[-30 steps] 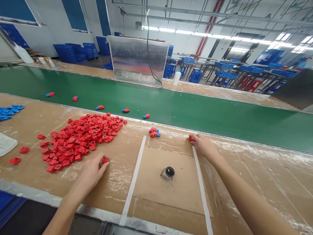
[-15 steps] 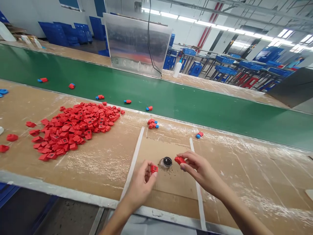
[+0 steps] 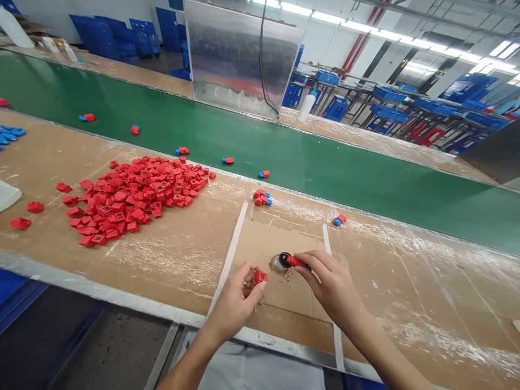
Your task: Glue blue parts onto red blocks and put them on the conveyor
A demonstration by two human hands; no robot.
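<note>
My right hand (image 3: 331,284) pinches a small red plastic part (image 3: 296,262), whose end touches the mouth of a small round glass jar (image 3: 280,262) with dark contents. Dark specks lie around the jar on a cardboard sheet (image 3: 280,292) set between white strips. My left hand (image 3: 238,298) holds a second red plastic part (image 3: 260,277) between thumb and fingers, just beside the jar. A large loose pile of red plastic parts (image 3: 134,197) spreads over the tan bench to the left of both hands.
A green conveyor belt (image 3: 325,168) runs behind the bench, carrying several red-and-blue pieces. A small red-and-blue cluster (image 3: 262,197) and a single piece (image 3: 340,219) lie near the belt edge. Blue parts (image 3: 8,135) sit at far left. A metal panel (image 3: 244,54) stands beyond the belt.
Both hands have moved in from the sides to the jar, each with a red part. The right hand's part now touches the jar. The view has shifted slightly.
</note>
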